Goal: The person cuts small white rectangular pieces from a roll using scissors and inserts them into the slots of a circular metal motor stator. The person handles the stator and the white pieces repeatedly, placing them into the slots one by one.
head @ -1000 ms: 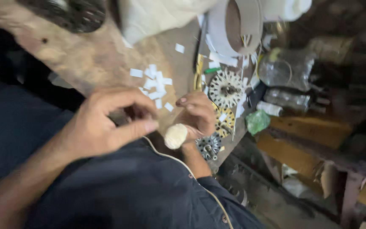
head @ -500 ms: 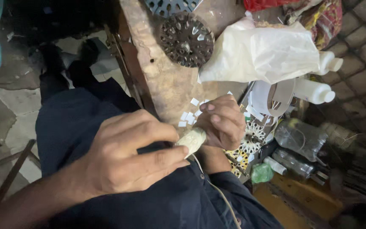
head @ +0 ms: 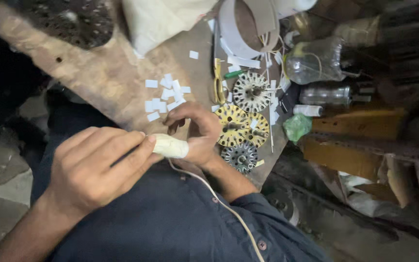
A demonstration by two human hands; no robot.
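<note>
Over a worn workbench (head: pixel 98 73), both hands' fingers (head: pixel 136 145) clamp a small cream-white roll (head: pixel 170 145).

We note left hand (head: pixel 95 167) curled, fingertips hiding near end of white wrapped roll (head: pixel 170 145); right hand (head: pixel 195 133) covers far end. Thin dark object under left fingers: kind unclear to us. White cord (head: pixel 219 201) leaves frame at bottom edge. Dark perforated disc (head: pixel 69 19) cut off at top, blurred.

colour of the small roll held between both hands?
Cream-white, seen in the head view: the small roll sits between the left hand and right hand.
</note>
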